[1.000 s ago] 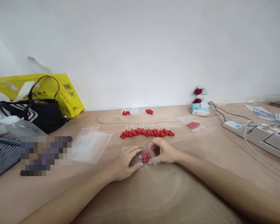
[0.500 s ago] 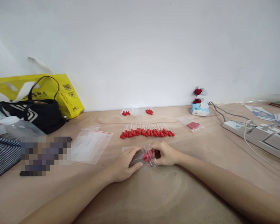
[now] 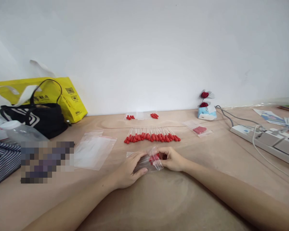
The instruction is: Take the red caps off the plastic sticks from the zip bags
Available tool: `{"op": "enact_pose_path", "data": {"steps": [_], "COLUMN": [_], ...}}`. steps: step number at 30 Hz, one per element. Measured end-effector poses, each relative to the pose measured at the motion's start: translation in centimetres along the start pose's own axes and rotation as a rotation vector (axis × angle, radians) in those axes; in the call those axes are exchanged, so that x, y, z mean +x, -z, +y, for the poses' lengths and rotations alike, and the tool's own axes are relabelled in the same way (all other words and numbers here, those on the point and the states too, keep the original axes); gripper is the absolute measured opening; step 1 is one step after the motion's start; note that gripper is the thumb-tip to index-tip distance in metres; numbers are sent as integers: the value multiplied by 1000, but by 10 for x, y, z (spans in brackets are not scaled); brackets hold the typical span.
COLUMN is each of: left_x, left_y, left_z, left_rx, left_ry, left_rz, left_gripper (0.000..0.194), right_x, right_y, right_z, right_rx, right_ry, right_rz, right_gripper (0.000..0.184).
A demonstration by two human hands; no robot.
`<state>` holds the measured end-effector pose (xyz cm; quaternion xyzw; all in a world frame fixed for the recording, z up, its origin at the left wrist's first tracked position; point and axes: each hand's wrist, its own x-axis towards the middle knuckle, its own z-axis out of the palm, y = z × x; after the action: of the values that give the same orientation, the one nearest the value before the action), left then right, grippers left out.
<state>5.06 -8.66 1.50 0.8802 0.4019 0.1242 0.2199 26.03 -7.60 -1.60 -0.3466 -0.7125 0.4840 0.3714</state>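
Note:
A clear plastic zip bag (image 3: 146,167) lies on the table between my hands, holding sticks with red tips (image 3: 154,158). The bag's right end is bunched over the red tips. My right hand (image 3: 172,159) pinches that end between thumb and fingers. My left hand (image 3: 130,169) rests over the left part of the bag, its thumb apart from its outstretched fingers, and hides some of the sticks. Just beyond my hands, a row of pale sticks with red tips (image 3: 151,137) is fanned out, tips toward me.
Flat plastic bags (image 3: 96,150) lie at left. Farther back are bags with red-tipped sticks (image 3: 154,115), and a bag with red contents (image 3: 199,129) lies at right. A power strip (image 3: 260,138), a tissue pack (image 3: 207,113), a bottle (image 3: 26,133) and a yellow bag (image 3: 74,99) stand around.
My right hand has drawn the bag's right end together, so the plastic is bunched and folded over the red tips. The left hand stays nearly in place.

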Motion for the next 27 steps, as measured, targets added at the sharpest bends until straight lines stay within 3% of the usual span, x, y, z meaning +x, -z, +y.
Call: {"op": "enact_pose_path", "data": {"steps": [5,9,14,18,22,27], "left_x": [1,1,1,0,0,-1], "left_y": [0,1,1,1,2,1], "left_z": [0,0,-3,-2,-1,-1], "left_rx": [11,19,22,17,12,6], "left_ry": [-14,-3,-7,-14,-19,-5], "left_rz": [7,-16,-19,-20,-14,-18], "left_gripper": [44,46,46,46,46,47], "right_x": [-7,-11,-13,-7,13,29], "right_y": [25,50,84,106,103,83], "right_z": [3,5,2,-6,-7,12], "right_rx": [170,275,185,181,-8,-419], "right_ry": [-202,-181,-181,-87,16,72], "right_rz": [108,152,138,405,726,858], "right_gripper": [35,31,27,25,24,21]}}
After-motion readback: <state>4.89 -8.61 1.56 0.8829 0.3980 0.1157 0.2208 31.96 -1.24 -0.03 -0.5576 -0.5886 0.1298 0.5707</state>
